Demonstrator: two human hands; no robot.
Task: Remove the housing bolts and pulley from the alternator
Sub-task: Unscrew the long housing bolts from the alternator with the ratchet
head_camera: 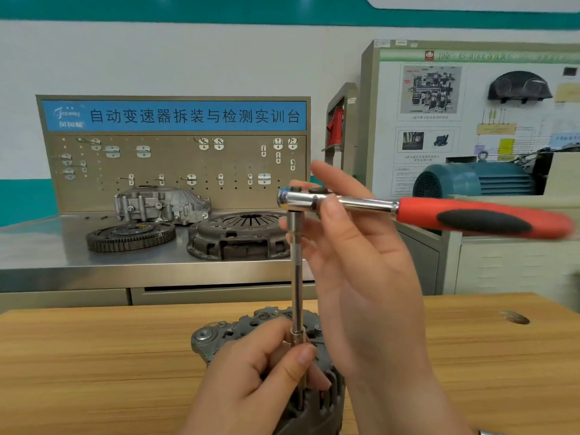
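The grey alternator [219,337] stands on the wooden table [94,356], near the front edge, largely hidden by my hands. A ratchet wrench [470,216] with a red and black handle points right, high above it. From its chrome head a long extension bar [296,277] runs straight down to the alternator's top. My left hand [257,381] pinches the bar's lower end and socket between thumb and fingers. My right hand [354,246] holds the ratchet head, thumb in front and fingers behind it. The bolt under the socket is hidden.
Behind the table stands a steel workbench [62,255] carrying a flywheel [130,235], a clutch pressure plate [238,235] and a grey housing [163,204], with a pegboard panel [175,158] behind. A teal motor [470,180] and a training board [470,105] stand at the right.
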